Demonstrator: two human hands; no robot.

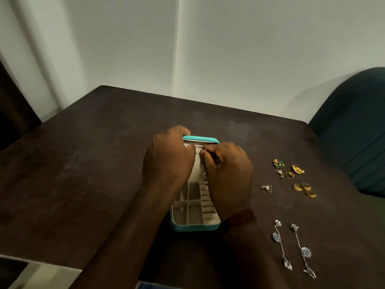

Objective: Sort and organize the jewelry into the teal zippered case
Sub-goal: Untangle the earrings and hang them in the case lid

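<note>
Meanwhile your left hand (168, 159) grips the case (195, 227) lid (201, 139); your right hand (228, 174) pinches a silver piece (200, 147). A slip could drop it among the wrong compartments.

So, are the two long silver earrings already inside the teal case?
No, both long silver earrings lie on the table to the right of the teal case, outside it.
</note>
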